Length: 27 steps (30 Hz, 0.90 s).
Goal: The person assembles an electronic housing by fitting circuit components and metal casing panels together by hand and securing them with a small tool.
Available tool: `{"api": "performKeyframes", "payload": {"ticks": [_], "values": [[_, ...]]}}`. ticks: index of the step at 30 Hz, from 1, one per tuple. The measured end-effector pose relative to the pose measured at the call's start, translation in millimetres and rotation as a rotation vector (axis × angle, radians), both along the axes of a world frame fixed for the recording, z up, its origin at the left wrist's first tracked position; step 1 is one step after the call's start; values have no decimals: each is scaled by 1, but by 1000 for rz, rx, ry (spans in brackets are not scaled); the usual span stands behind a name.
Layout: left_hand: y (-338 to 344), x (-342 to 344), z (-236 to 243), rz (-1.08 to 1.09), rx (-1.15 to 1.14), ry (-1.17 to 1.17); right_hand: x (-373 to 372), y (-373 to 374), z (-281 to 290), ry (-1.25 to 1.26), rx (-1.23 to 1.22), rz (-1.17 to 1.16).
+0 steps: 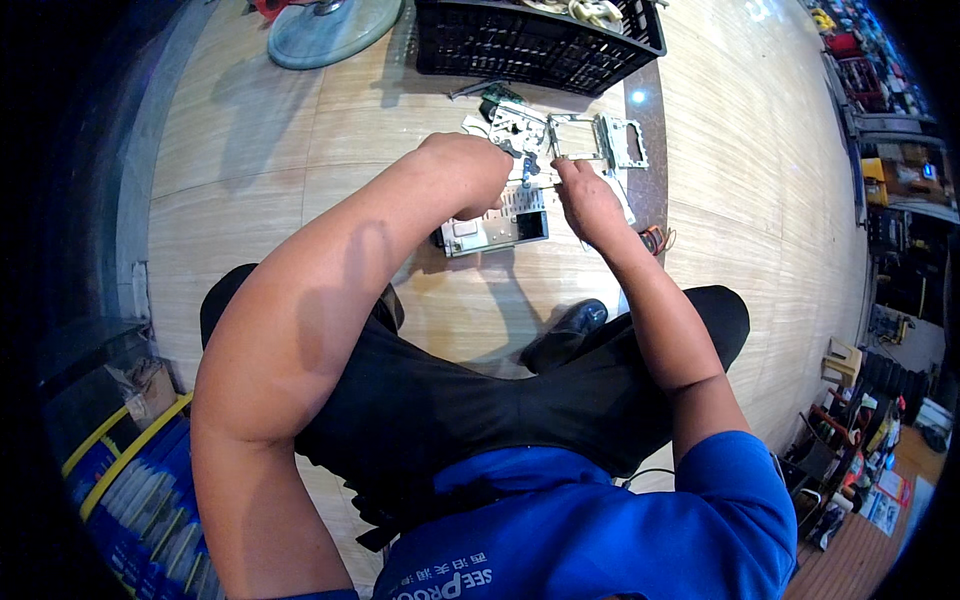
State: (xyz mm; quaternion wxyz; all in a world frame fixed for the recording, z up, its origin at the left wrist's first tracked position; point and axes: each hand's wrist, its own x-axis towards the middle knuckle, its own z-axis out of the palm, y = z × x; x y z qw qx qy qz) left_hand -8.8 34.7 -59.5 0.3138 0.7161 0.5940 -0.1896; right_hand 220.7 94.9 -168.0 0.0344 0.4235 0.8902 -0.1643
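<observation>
My left hand [470, 173] reaches over an opened metal device casing [472, 238] on the floor, its fingers curled and their tips mostly hidden. Close to its fingertips lies a small dark blue part [527, 165]. Beside it, my right hand [590, 200] has thumb and fingers pinched together at the lower edge of a thin metal frame [578, 122]. What either hand grips is too small or covered to make out. Just beyond the hands lies a silvery mechanism plate [518, 122] with cutouts. Another pale metal bracket [626, 142] stands to the right.
A black plastic crate [540, 48] with items inside stands beyond the parts. A round greenish base [335, 32] is at the far left. Near the plate lies a green circuit board [500, 95]. A small dark red item with wires [655, 240] sits right of my right wrist. Crowded shelves line the right side.
</observation>
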Motion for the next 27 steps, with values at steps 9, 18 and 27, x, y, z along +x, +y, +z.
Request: {"api": "performKeyframes", "payload": {"ticks": [9,18,27], "values": [[-1,1,-2,-4,3,5,0,1,-2,23,13,17],[-1,2,-2,-2,-5,4,1,0,-1,37,5,19],[0,1,-7,-24,4,5,1,2,-3,28,10,26]]}}
